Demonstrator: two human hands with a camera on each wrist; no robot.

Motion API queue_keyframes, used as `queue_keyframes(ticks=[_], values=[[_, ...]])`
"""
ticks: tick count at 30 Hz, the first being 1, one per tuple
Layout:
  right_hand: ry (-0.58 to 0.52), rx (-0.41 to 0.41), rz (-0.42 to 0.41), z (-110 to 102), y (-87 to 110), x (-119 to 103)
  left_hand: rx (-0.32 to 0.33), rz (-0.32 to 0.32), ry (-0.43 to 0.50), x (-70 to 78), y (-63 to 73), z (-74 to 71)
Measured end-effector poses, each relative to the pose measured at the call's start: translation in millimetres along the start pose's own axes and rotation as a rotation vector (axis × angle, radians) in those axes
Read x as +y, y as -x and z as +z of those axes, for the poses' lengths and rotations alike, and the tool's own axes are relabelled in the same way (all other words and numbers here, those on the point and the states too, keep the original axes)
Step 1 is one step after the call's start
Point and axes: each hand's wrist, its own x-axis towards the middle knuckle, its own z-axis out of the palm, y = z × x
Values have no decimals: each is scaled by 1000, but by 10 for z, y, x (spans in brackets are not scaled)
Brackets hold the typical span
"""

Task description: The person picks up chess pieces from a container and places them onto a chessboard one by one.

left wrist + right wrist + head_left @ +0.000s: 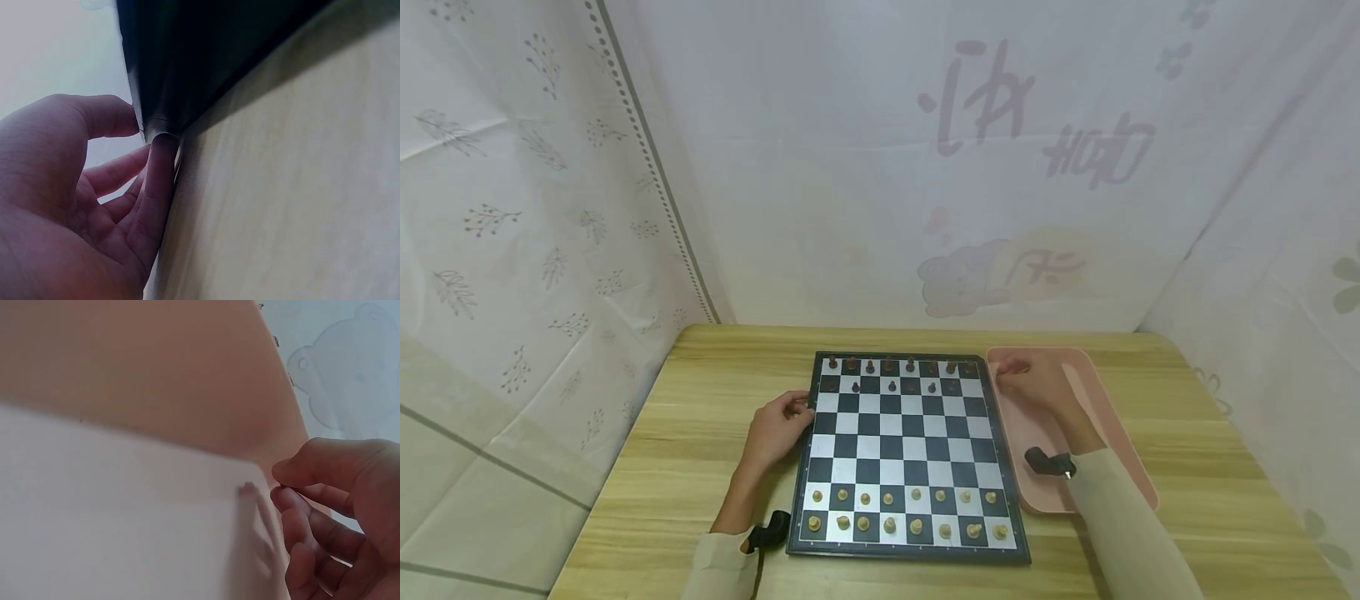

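Note:
A black-and-white chessboard [901,426] lies on the wooden table. Dark chess pieces [892,386] stand along its far rows, pale ones [890,525] along its near rows. At the board's left edge my left hand [777,429] grips the rim; in the left wrist view the thumb touches the upper edge of the board [181,56] and a finger reaches to its lower edge. My right hand [1037,385] is over the far left part of a pink tray [1105,400]. Its thumb and index fingertips [284,472] come together; whether a small piece sits between them is hidden.
The tray stands close against the board's right side, with a raised wall [187,369] and a pale floor [112,512]. Table surface [700,433] extends left of the board. Printed white cloth [850,167] hangs behind the table's back edge and at the sides.

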Motion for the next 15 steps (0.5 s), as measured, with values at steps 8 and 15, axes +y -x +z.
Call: queue_keyframes(ticks=[8, 15], values=[[37, 16, 19, -31, 55, -43, -2, 6, -4, -29, 2, 13], [38, 9, 23, -64, 77, -45, -39, -76, -37, 194, 55, -48]])
